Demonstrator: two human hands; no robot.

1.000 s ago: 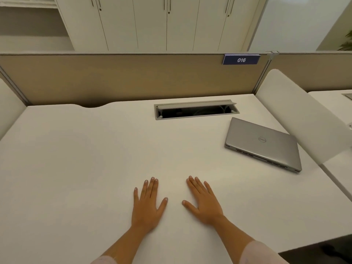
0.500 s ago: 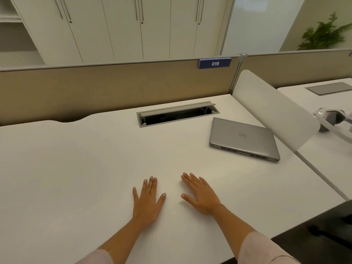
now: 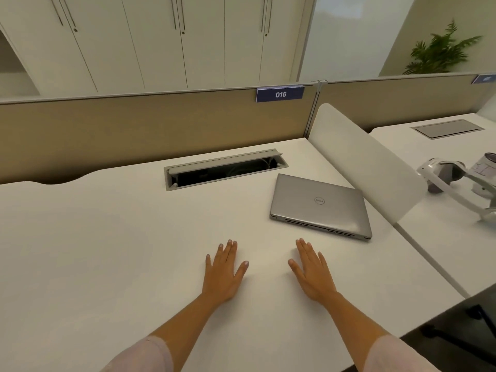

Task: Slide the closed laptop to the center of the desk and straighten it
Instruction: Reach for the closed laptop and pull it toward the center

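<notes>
A white surface (image 3: 107, 237) is seen from above, with two bare hands laid flat on it near the front edge. The left hand (image 3: 224, 272) and the right hand (image 3: 312, 272) are both spread wide, palms down, and nothing is held in either. A closed silver laptop (image 3: 319, 204) is placed well to the right of the middle, beyond the right hand and apart from it, and is turned at a slant to the front edge. Its far right corner is set close to a white side panel (image 3: 367, 159), though contact cannot be confirmed. An open cable slot (image 3: 225, 169) is sunk into the surface just behind and left of it. The laptop is judged stiff, fairly heavy and smooth-lidded, so it is probably best slid rather than lifted, with the hands pressed against its two short edges and the lid spared any hard push.
</notes>
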